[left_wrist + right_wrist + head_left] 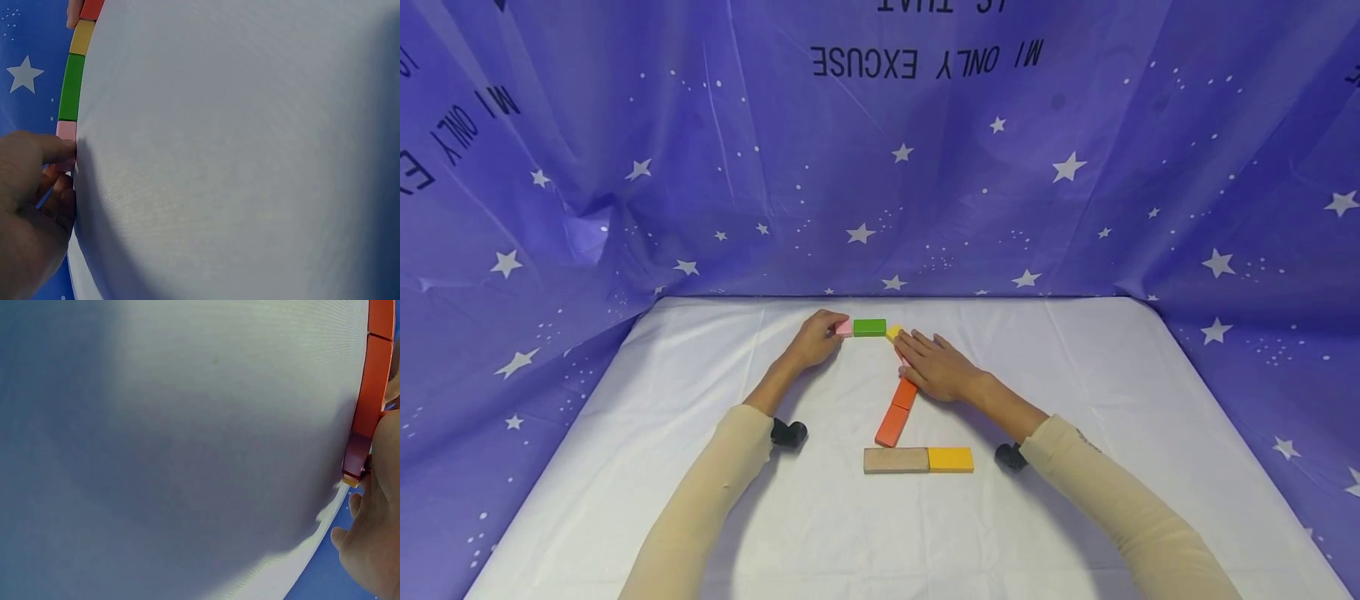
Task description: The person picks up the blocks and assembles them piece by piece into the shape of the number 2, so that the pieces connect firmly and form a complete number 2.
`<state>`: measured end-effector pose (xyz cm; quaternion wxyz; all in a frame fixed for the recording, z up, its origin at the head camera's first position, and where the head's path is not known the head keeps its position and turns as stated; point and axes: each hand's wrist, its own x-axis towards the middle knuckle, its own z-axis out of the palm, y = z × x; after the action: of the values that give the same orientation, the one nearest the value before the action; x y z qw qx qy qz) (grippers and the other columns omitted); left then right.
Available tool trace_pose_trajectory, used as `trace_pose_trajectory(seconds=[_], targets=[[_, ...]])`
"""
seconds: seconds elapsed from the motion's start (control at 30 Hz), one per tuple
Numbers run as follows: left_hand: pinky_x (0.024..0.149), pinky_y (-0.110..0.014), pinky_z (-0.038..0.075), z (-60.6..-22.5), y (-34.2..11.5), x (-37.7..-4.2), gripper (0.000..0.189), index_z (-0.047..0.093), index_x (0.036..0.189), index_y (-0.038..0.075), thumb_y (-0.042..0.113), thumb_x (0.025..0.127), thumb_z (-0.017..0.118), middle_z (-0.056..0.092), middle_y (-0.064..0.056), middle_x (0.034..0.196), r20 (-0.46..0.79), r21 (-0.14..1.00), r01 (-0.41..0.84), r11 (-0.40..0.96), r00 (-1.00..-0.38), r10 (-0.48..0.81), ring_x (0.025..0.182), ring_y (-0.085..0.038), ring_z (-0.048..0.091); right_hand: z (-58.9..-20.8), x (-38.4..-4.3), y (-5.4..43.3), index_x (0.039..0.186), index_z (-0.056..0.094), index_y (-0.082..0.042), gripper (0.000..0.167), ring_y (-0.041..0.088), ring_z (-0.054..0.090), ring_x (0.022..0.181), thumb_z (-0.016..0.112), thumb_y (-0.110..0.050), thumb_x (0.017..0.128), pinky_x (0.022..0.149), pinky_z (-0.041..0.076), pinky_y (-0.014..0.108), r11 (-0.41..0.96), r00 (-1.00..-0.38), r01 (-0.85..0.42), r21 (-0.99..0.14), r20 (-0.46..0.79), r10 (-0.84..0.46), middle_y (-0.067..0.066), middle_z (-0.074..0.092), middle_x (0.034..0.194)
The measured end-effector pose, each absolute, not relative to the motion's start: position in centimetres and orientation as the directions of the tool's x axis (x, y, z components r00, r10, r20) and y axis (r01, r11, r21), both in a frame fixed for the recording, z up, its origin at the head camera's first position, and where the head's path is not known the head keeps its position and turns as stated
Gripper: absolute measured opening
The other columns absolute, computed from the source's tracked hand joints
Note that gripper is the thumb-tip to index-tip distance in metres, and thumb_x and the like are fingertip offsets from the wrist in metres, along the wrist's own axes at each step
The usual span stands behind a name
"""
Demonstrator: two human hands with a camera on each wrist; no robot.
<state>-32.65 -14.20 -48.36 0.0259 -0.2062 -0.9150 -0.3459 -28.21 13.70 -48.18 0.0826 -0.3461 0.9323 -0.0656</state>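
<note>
In the head view my left hand (817,338) pinches a small pink block (844,327) between thumb and fingers at the far side of the table. That block stands end to end with a green block (869,327), and a yellow block (893,333) follows at the green one's right end. My right hand (946,367) lies low beside the slanting part of the row, fingers stretched toward the yellow block. It partly covers another pink block (900,359), which looks purplish in the right wrist view. Two orange-red blocks (898,413) continue the slant toward me.
Nearer to me, a plain wooden block (896,460) and a yellow-orange block (951,460) lie end to end across the foot of the slant. A white cloth (700,517) covers the table. Behind and beside it hangs a blue-purple star-patterned curtain (940,183).
</note>
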Motion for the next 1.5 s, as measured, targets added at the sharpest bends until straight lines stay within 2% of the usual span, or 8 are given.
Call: trace_pose_trajectory(seconds=[0.8, 1.0, 1.17, 1.37, 1.5], targets=[[0.101, -0.049, 0.041, -48.3, -14.2, -32.5, 0.046, 0.054, 0.133, -0.012, -0.004, 0.089, 0.062, 0.059, -0.028, 0.119, 0.212, 0.623, 0.407, 0.667, -0.91, 0.357, 0.113, -0.038, 0.054, -47.0, -28.2, 13.4, 0.16, 0.019, -0.007, 0.063, 0.032, 0.01, 0.151, 0.034, -0.041, 0.109, 0.119, 0.012, 0.054, 0.744, -0.733, -0.641, -0.188, -0.136, -0.666, 0.011, 0.015, 0.165], [0.102, -0.048, 0.041, -48.3, -14.3, -32.7, 0.052, 0.051, 0.138, -0.01, 0.0, 0.089, 0.065, 0.058, -0.027, 0.12, 0.17, 0.643, 0.355, 0.679, -0.93, 0.325, 0.112, -0.038, 0.054, -47.0, -28.4, 13.3, 0.159, 0.02, -0.007, 0.062, 0.034, 0.011, 0.15, 0.034, -0.041, 0.109, 0.119, 0.013, 0.053, 0.741, -0.734, -0.638, -0.209, -0.126, -0.667, 0.012, 0.017, 0.164], [0.101, -0.048, 0.041, -48.1, -14.5, -32.6, 0.054, 0.05, 0.139, -0.009, 0.003, 0.089, 0.065, 0.057, -0.027, 0.121, 0.151, 0.65, 0.333, 0.684, -0.938, 0.313, 0.113, -0.037, 0.053, -47.4, -28.6, 13.4, 0.158, 0.025, -0.004, 0.061, 0.038, 0.015, 0.149, 0.036, -0.038, 0.109, 0.119, 0.015, 0.051, 0.731, -0.74, -0.633, -0.256, -0.079, -0.668, 0.015, 0.021, 0.163], [0.101, -0.05, 0.042, -47.6, -14.5, -32.2, 0.051, 0.047, 0.141, -0.008, 0.004, 0.094, 0.061, 0.054, -0.03, 0.129, 0.166, 0.686, 0.333, 0.647, -0.937, 0.306, 0.116, -0.04, 0.054, -47.5, -28.8, 13.8, 0.154, 0.03, 0.003, 0.058, 0.037, 0.021, 0.147, 0.041, -0.03, 0.108, 0.12, 0.015, 0.045, 0.699, -0.755, -0.622, -0.353, 0.036, -0.654, 0.02, 0.024, 0.161], [0.103, -0.052, 0.041, -46.8, -14.7, -31.8, 0.049, 0.047, 0.142, -0.008, 0.004, 0.096, 0.059, 0.052, -0.03, 0.133, 0.2, 0.706, 0.361, 0.609, -0.927, 0.318, 0.12, -0.042, 0.052, -47.0, -28.9, 14.6, 0.152, 0.036, 0.002, 0.055, 0.039, 0.026, 0.146, 0.045, -0.026, 0.106, 0.119, 0.018, 0.046, 0.714, -0.781, -0.612, -0.341, 0.119, -0.613, 0.019, 0.028, 0.159]])
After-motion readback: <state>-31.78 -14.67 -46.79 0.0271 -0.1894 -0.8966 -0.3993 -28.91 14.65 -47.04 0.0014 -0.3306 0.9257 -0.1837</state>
